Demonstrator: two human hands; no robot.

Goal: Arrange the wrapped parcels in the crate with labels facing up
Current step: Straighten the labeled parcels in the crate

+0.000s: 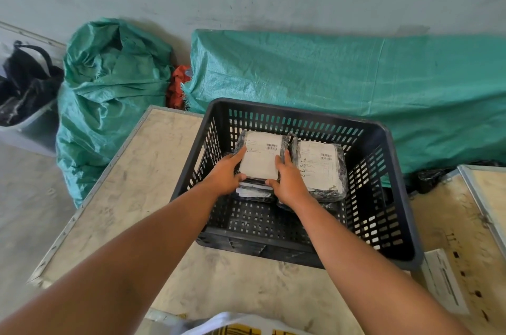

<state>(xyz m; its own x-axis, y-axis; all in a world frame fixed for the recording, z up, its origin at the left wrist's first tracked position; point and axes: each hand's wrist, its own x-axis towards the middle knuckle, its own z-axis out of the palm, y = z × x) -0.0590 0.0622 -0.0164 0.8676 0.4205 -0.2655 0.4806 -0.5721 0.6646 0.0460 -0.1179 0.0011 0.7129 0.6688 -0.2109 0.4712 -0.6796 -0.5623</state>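
Black slatted crate (383,142) on the wooden counter (142,175). Inside the crate, toward its far wall, the left hand (227,174) and right hand (289,184) clasp the two side edges of a wrapped parcel (261,156), label up, on top of a stack of further parcels (253,192). Gripping by the edges leaves the label uncovered and lets the parcel be squared, probably against the second stack (320,167) just right of it, also label up.

Parcel labels (261,155) show barcodes, print too small to read.
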